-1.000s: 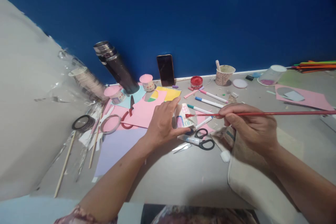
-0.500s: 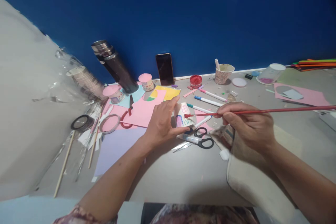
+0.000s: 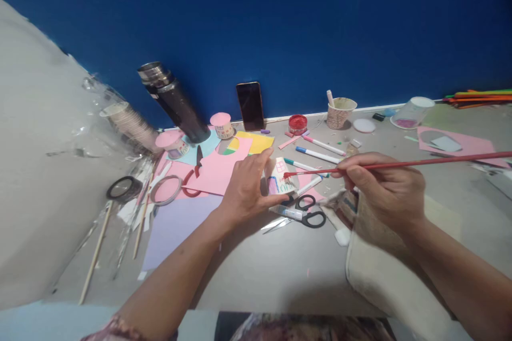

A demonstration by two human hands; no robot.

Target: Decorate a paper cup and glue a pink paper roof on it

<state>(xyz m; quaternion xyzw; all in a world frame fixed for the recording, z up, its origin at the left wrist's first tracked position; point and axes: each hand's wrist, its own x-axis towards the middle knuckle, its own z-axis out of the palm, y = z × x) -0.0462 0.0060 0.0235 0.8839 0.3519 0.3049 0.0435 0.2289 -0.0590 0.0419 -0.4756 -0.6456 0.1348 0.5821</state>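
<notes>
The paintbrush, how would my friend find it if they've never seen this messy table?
Below the big blue wall is a grey table, with the right hand over it. That hand holds the paintbrush, pointing left at a small decorated cup. Unlike the white markers lying nearby, it's long, thin and red.

The left hand (image 3: 246,184) hides the left side of the cup (image 3: 279,180). The brush (image 3: 404,163) and the sticks (image 3: 480,98) run off the right edge. Print on the tube (image 3: 291,213) is too small to read.
</notes>
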